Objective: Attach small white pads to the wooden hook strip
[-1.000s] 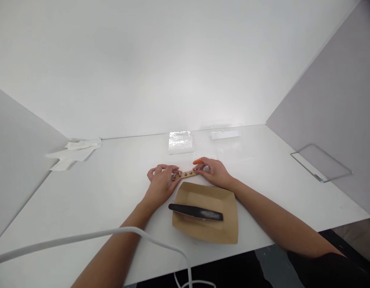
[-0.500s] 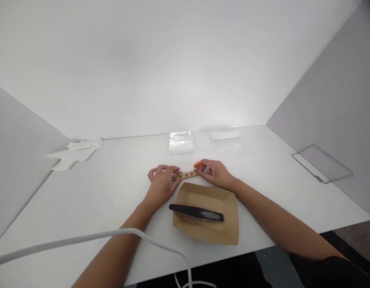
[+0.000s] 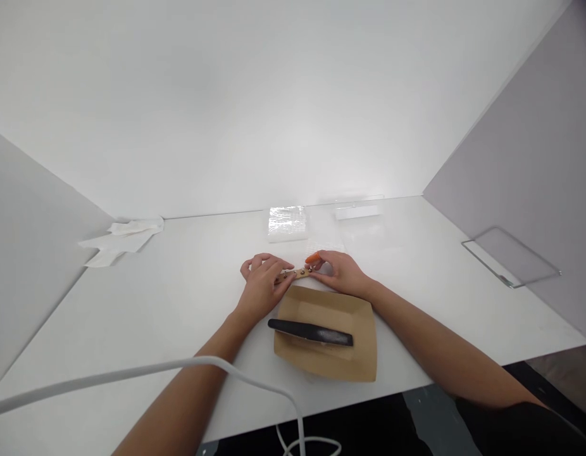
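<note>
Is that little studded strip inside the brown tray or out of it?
Out: the strip is beyond the tray, its ends at the left hand and right hand.

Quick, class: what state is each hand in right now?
Left hand: closed, holding the tan strip by its left end.
Right hand: closed at the strip's right end; exact grip cannot be told.

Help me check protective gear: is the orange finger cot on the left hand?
No, the orange finger cot sits on a finger of the right hand.
</note>
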`<state>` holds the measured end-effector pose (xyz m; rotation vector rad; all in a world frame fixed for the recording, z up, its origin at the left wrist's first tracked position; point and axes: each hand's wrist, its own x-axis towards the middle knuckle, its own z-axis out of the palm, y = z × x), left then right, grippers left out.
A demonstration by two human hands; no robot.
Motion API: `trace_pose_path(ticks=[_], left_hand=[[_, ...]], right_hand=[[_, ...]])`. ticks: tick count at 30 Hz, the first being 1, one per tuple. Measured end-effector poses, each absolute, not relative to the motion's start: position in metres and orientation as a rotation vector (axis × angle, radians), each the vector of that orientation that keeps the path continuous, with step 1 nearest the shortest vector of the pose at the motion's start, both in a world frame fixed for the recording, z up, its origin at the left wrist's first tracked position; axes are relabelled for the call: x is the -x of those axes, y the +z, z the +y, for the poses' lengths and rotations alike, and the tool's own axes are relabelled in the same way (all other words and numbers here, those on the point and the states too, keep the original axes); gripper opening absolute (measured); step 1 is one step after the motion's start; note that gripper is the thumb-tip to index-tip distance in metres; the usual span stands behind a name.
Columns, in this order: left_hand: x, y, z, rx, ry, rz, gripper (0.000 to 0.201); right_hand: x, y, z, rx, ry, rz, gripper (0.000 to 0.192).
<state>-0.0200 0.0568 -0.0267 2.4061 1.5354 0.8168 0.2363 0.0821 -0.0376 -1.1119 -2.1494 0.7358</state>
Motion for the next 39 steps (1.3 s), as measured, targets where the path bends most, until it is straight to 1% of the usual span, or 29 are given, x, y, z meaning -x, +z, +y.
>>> trace_pose_path(ticks=[7, 12, 20, 27, 34, 39], left_hand=[[0.017, -0.030, 0.057, -2.419, 0.809, 1.534, 0.021], [0.018, -0.027, 0.056, -2.415, 0.835, 1.551, 0.024], [0.020, -0.028, 0.056, -2.420, 0.898, 1.535, 0.021], [0.022, -0.030, 0.055, -2.416, 0.854, 1.528, 0.026], [0.022, -0.026, 0.056, -2.400, 0.852, 1.532, 0.019], [0.023, -0.026, 0.056, -2.398, 0.844, 1.553, 0.019]], right_hand=[[-0.231, -0.034, 0.081, 1.115, 0.857, -2.129, 0.019], [-0.232, -0.033, 0.082, 1.130, 0.896, -2.108, 0.019], [-0.234, -0.029, 0.081, 1.142, 0.950, -2.083, 0.019], [-0.235, -0.027, 0.080, 1.145, 0.974, -2.072, 0.020], [-0.237, -0.029, 0.081, 1.152, 0.973, -2.072, 0.020], [-0.238, -0.029, 0.081, 1.150, 0.992, -2.062, 0.021]])
